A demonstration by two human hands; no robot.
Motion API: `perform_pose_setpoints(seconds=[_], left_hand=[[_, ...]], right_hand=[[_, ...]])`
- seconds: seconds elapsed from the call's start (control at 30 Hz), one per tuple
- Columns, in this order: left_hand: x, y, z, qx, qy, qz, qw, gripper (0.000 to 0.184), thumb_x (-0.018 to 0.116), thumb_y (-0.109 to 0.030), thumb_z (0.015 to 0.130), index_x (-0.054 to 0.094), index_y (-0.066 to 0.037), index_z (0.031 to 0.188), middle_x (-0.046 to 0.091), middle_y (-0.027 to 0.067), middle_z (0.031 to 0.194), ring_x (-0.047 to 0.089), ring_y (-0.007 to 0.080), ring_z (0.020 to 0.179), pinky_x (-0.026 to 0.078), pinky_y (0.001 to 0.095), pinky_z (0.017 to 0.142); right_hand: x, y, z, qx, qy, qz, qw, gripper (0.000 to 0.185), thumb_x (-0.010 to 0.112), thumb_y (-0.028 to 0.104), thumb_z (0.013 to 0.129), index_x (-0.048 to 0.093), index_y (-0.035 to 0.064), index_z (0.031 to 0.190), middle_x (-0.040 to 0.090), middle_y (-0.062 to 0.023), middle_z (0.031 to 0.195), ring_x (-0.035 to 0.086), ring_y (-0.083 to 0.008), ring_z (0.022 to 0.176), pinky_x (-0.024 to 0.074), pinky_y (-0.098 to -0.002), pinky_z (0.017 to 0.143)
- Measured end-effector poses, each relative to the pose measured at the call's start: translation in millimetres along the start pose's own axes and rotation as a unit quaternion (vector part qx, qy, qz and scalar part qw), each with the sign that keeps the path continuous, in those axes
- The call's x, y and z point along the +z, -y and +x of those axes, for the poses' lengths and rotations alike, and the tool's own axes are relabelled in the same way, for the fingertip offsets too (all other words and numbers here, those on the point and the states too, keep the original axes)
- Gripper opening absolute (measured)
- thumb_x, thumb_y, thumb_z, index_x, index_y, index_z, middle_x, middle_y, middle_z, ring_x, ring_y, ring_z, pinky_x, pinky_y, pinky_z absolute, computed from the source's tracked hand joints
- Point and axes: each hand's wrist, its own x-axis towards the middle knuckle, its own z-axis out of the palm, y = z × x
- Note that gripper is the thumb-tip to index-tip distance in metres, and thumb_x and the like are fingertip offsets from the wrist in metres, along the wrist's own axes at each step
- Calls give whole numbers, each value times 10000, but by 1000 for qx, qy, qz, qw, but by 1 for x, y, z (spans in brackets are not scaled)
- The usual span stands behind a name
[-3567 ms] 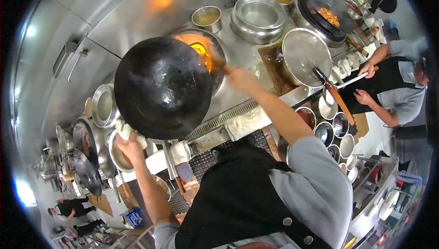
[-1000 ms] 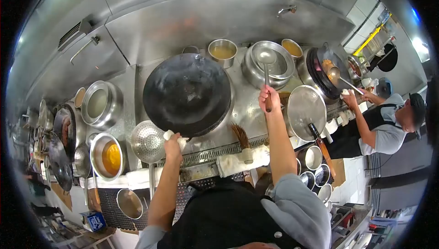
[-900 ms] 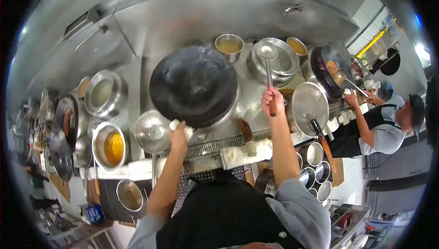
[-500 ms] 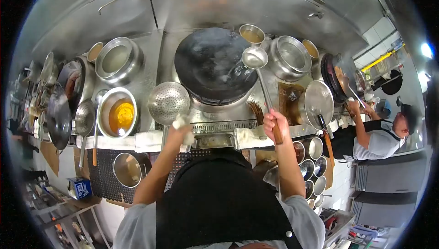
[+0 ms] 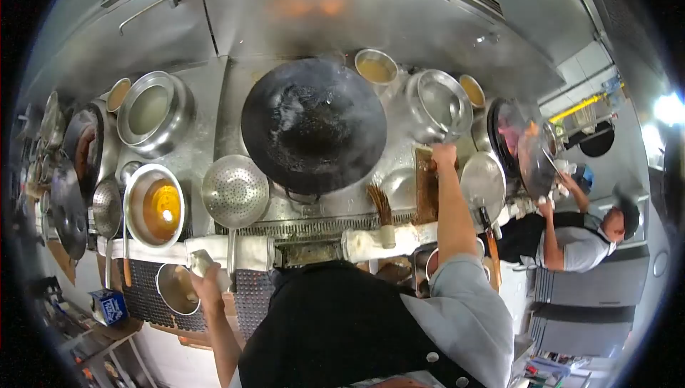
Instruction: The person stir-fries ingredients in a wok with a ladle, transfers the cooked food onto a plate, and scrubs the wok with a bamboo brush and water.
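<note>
A large black wok [image 5: 314,128] sits on the burner in front of me, its inside wet and steaming. My left hand [image 5: 208,284] is closed on a white cloth [image 5: 201,262], low beside the handle of a perforated strainer [image 5: 235,192]. My right hand [image 5: 444,154] is closed at the front of the steel water pot [image 5: 437,106]; the ladle I held before is mostly hidden there. A bamboo brush [image 5: 381,210] stands at the stove's front edge. Left of the strainer is a steel bowl [image 5: 154,206] of orange oil.
A co-worker [image 5: 571,238] at the right tilts another wok [image 5: 535,167] over flame. A mesh skimmer [image 5: 483,185] lies beyond my right forearm. Behind stands a pot of yellowish liquid [image 5: 376,68]. White towels [image 5: 378,242] line the front edge. Another steel pot [image 5: 146,113] stands at the left.
The ladle went from over the wok to the water pot with my right hand. My left hand moved left and down with the cloth. The co-worker's wok is now lifted and tilted.
</note>
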Motion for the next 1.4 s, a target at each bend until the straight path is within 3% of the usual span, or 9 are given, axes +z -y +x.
perform_pose_setpoints(seconds=[0.17, 0.3, 0.37, 0.47, 0.97, 1.1, 1.2, 1.3, 1.4], left_hand=[[28, 12, -11, 42, -9, 37, 998, 472, 749, -55, 807, 590, 35, 1242, 673, 124, 997, 647, 209, 842, 541, 353, 739], [52, 27, -1, 77, 68, 55, 993, 471, 766, -46, 794, 612, 37, 1231, 702, 111, 1011, 665, 207, 861, 546, 351, 774], [68, 11, -5, 71, 70, 123, 987, 528, 769, -39, 789, 588, 35, 1280, 694, 120, 1069, 659, 216, 930, 535, 350, 840], [80, -1, 0, 106, 107, 69, 986, 637, 750, -23, 804, 508, 34, 1390, 653, 133, 1190, 624, 234, 1075, 502, 368, 943], [-56, 14, 68, 154, 8, 259, 953, 522, 809, -182, 791, 592, 56, 1201, 706, 284, 1029, 692, 443, 984, 529, 476, 847], [-120, 59, 85, 93, -52, 296, 949, 480, 804, -229, 766, 655, 61, 1119, 720, 271, 1037, 702, 423, 960, 534, 475, 841], [-152, 54, 63, 71, -71, 333, 937, 470, 803, -272, 740, 687, 52, 1060, 727, 268, 1037, 712, 418, 955, 544, 473, 835], [-214, 140, 69, -21, -74, 462, 883, 504, 819, -369, 739, 719, 0, 1067, 734, 258, 1048, 715, 423, 1003, 546, 499, 846], [-259, 186, 31, -57, 53, 611, 788, 498, 815, -449, 754, 744, -75, 1075, 747, 210, 1056, 720, 388, 1004, 549, 479, 863]], right_hand=[[-38, 65, 60, 355, 145, 599, 703, 62, 619, 44, 901, 558, 47, 892, 510, -21, 664, 536, -197, 556, 438, -334, 495], [-82, 87, 56, 225, 297, 712, 595, 85, 591, 57, 938, 546, 71, 867, 537, -45, 705, 524, -153, 598, 481, -299, 537], [-76, 88, 50, 203, 284, 721, 599, 16, 548, 44, 946, 557, 43, 960, 538, -50, 703, 515, -148, 550, 458, -300, 471], [-63, 114, -20, 74, 58, 401, 911, 185, 513, 33, 930, 564, -2, 1104, 517, -28, 622, 492, -158, 428, 412, -345, 363], [-99, -113, -339, -64, 164, -141, 974, 755, 715, 136, 829, 452, 59, 1533, 680, -329, 1156, 691, -429, 1038, 526, -490, 895], [-104, -70, -369, -198, 22, -163, 966, 470, 669, 122, 885, 620, 81, 1350, 650, -229, 1015, 650, -457, 881, 539, -547, 769], [-74, -52, -436, -72, 175, 83, 978, 199, 592, 75, 914, 624, 5, 730, 617, -124, 685, 624, -274, 614, 449, -427, 579], [2, -85, -503, 208, 490, 282, 798, 213, 646, 179, 966, 682, -19, 1038, 704, -115, 842, 689, -184, 707, 566, -335, 616], [126, -265, -501, 235, 451, 621, 596, 384, 562, 296, 1022, 592, 51, 1316, 706, -142, 1052, 712, -250, 826, 591, -398, 641]])
